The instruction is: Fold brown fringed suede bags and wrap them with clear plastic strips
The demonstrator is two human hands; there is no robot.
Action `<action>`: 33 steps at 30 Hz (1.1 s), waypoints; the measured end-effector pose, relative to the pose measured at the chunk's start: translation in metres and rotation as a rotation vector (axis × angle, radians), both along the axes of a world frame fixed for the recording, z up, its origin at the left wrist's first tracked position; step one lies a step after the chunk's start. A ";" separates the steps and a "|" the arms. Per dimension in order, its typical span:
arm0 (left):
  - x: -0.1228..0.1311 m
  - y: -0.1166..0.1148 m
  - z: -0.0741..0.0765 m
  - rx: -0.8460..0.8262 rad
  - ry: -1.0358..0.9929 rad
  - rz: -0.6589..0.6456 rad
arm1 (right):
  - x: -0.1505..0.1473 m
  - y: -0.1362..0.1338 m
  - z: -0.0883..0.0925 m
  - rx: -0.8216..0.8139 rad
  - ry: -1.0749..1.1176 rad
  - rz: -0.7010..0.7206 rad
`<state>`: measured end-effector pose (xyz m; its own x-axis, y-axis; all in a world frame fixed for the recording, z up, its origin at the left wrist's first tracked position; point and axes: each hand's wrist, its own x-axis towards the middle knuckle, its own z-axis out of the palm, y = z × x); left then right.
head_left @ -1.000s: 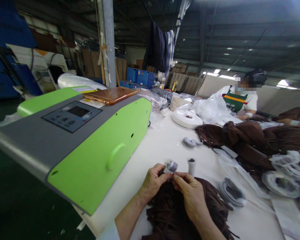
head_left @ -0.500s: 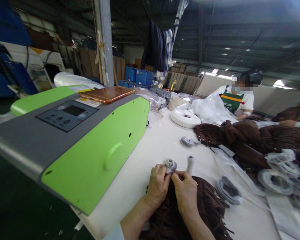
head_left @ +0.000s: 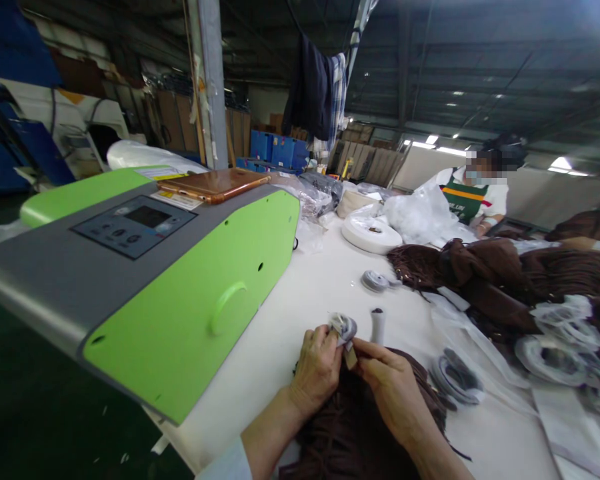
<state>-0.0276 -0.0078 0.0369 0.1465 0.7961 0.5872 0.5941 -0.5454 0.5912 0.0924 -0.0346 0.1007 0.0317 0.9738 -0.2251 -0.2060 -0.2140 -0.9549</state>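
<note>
My left hand [head_left: 316,365] is closed on a small grey-and-white wrapped roll [head_left: 345,327], its fingers around the near side. From the bottom of the roll a short tan strip [head_left: 351,357] hangs down. My right hand [head_left: 386,373] pinches at the strip's right edge, thumb and finger pressed together. Under both hands lies a dark brown fringed piece [head_left: 365,413], partly covered by my wrists. Just behind my right hand stands a white wrapped tube [head_left: 377,327] with a dark tip.
A green and grey machine [head_left: 190,313] with a phone [head_left: 215,183] on top fills the left. On the white table [head_left: 325,280] are a white tape roll [head_left: 371,233], grey coils [head_left: 457,378] and brown fringed goods [head_left: 495,267]. A co-worker [head_left: 470,197] is behind them.
My right hand has shifted slightly right and away from the left, and the tan strip now shows between them. The left hand keeps hold of the roll.
</note>
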 end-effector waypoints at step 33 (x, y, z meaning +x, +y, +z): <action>-0.012 -0.008 0.024 -0.341 0.033 -0.289 | -0.008 0.003 -0.008 -0.163 -0.214 -0.265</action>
<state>-0.0394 -0.0157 0.0613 0.4052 0.8671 0.2897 0.4675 -0.4688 0.7494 0.0846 -0.0315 0.0931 0.3409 0.8776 -0.3371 -0.0741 -0.3323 -0.9403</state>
